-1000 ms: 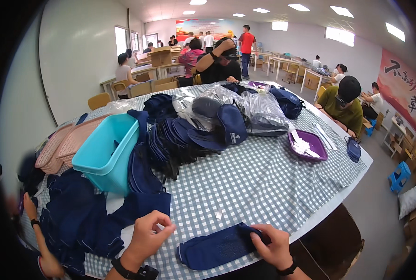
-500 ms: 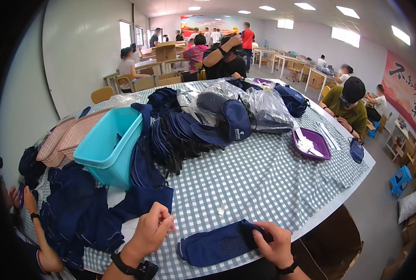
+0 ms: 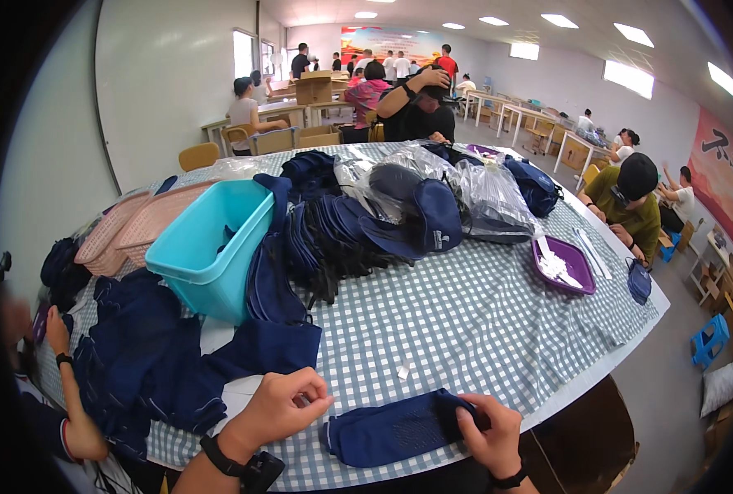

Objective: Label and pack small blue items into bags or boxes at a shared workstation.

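Observation:
A long, narrow dark blue cloth piece point(image 3: 391, 432) with a patch of small dots lies along the table's near edge. My right hand point(image 3: 494, 434) grips its right end between thumb and fingers. Just left of the cloth, above the table, my left hand point(image 3: 282, 409) is closed with curled fingertips. Whatever it holds, if anything, is hidden. Beyond the cloth sits a small white scrap point(image 3: 403, 373). Dark blue fabric point(image 3: 272, 350) lies close behind my left hand, joining a larger heap point(image 3: 140, 354) at the left.
A turquoise bin point(image 3: 210, 276) stands left of stacked navy caps point(image 3: 436, 218). Pink baskets point(image 3: 107, 243) are behind it. A purple tray point(image 3: 579, 263) with white pieces is at the right. Co-workers sit at the left, the far side and the right. A large brown box point(image 3: 584, 436) stands below the table edge.
The whole view has shifted slightly, so the table's things appear farther right. My right hand keeps its grip on the cloth piece. My left hand's fingers have turned a little toward the right.

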The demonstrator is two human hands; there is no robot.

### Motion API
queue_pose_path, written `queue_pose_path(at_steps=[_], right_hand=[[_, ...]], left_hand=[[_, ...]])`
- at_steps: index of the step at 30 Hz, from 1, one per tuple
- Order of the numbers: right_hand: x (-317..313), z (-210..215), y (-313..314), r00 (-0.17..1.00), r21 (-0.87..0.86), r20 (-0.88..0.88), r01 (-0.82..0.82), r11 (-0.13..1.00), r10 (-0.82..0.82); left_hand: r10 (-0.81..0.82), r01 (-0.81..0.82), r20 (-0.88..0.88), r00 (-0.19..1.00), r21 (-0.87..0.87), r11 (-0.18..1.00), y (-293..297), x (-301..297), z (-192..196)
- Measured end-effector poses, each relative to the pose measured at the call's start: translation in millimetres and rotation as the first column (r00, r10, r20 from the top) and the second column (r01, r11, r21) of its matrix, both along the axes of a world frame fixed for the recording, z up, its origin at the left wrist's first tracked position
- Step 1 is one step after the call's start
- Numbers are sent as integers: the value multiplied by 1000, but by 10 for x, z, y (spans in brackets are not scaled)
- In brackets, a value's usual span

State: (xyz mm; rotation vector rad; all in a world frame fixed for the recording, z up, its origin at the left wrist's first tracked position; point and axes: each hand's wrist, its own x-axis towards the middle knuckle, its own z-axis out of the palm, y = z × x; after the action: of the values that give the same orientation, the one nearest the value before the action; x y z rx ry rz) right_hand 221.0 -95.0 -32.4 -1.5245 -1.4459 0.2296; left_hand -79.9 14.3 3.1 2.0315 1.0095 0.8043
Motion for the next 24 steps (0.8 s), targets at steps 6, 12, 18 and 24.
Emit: queue_pose_path(at_steps=[6,12,18,24], right_hand=[[9,-24,-25,1000,-6,-27,-4,1000,4],[3,-10,-21,999,-17,-34,-8,1000,8],[52,1,-24,1000,-52,-15,-7,999,6],[52,-10,-30,1000,-41,-8,16,999,-16]], left_hand=[[3,-3,5,1000,7,1000,-13,30,40],[-91,89,-42,995,-29,996,18,-1,44],[-52,56,24,998,-185,981,-14,26,39],[-68,70,20,998,-155,985,-65,41,113]])
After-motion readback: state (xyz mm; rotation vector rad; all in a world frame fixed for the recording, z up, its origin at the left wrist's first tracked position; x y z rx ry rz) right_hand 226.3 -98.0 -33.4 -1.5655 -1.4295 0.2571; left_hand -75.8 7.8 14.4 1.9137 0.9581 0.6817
